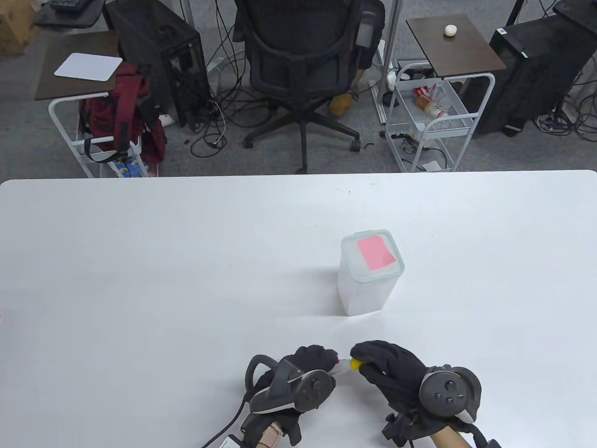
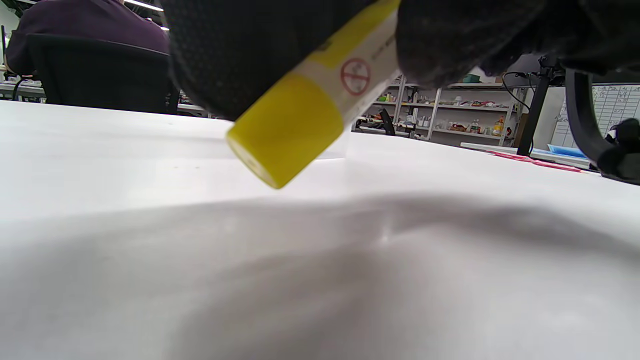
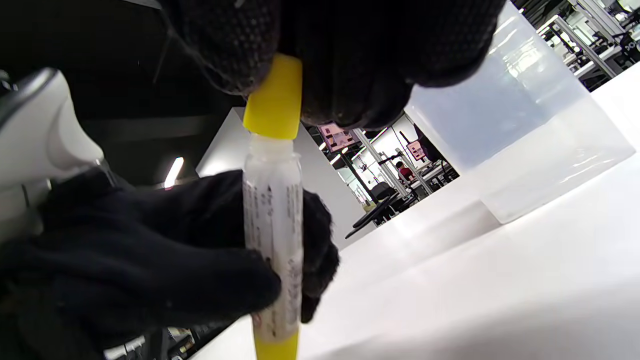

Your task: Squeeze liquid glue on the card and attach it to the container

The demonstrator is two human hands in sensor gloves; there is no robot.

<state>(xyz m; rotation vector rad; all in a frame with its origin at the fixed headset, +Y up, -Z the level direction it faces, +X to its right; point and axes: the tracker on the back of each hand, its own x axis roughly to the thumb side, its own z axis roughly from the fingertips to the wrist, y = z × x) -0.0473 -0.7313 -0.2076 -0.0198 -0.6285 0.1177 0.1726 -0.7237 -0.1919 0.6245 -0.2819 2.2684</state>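
The white table (image 1: pixel 140 280) carries a tall clear plastic container (image 1: pixel 366 289), standing upright with its lid on, and a pink card (image 1: pixel 376 252) lies flat on that lid. Nearer the table's front edge than the container, both gloved hands meet on a small glue tube (image 1: pixel 344 364). The left hand (image 1: pixel 305 373) is wrapped around the tube's clear body, fingers (image 3: pixel 200 280) closed on it. The right hand (image 1: pixel 396 373) pinches the tube's yellow cap (image 3: pixel 274 100) between its fingertips. In the left wrist view the tube's yellow bottom end (image 2: pixel 285 132) hangs tilted just above the table.
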